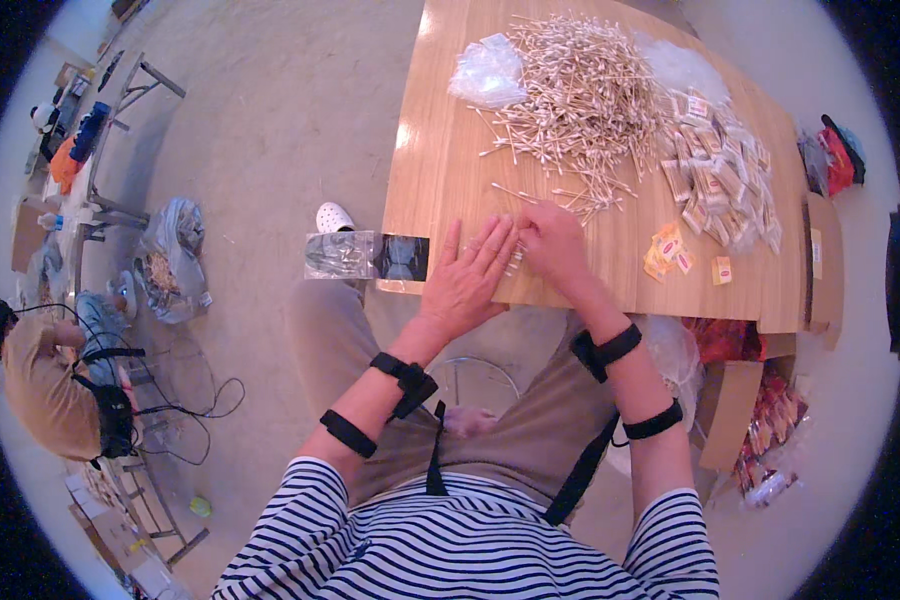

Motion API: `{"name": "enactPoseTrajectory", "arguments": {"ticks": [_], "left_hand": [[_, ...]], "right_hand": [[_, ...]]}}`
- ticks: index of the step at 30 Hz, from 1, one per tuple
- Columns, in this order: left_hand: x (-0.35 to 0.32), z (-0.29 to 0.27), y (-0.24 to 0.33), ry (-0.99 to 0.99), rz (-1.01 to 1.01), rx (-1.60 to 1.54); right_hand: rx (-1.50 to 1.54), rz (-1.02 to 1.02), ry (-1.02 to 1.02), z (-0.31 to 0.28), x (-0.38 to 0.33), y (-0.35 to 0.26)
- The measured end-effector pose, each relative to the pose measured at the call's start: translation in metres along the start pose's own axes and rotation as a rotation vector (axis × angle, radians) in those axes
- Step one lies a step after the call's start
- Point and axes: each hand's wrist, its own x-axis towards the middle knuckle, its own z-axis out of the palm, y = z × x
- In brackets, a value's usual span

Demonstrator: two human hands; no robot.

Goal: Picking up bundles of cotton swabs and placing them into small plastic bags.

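At the table's near edge, my left hand lies nearly flat, its fingers stretched out and pointing away from me. Right beside its fingertips is my right hand, with curled fingers; whatever they may pinch is hidden. A few cotton swabs show in the gap between both hands. Farther off, a large loose heap of cotton swabs covers the middle of the table, with several strays on its near side. Small yellow-orange cards lie to the right of my right hand.
Filled clear packets pile up on the right of the wooden table. Clear plastic bags flank the heap. A clear and black package sits at the left corner. Cardboard boxes stand lower right. Another person sits far left.
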Motion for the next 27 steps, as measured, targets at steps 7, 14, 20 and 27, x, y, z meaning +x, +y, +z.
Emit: {"name": "enactPoseTrajectory", "arguments": {"ticks": [7,14,20,27], "left_hand": [[0.001,-0.001,0.001,0.001,-0.008,0.002],[0.000,0.000,0.002,0.029,-0.010,-0.002],[0.001,-0.002,0.000,0.029,-0.001,0.015],[0.001,0.001,0.001,0.049,-0.003,0.007]], "right_hand": [[-0.173,0.011,0.223,-0.001,0.021,0.017],[-0.242,0.111,0.157,-0.001,0.013,0.008],[-0.380,0.157,0.077,-0.006,0.014,0.012],[-0.397,0.117,0.069,-0.014,0.037,0.017]]}}
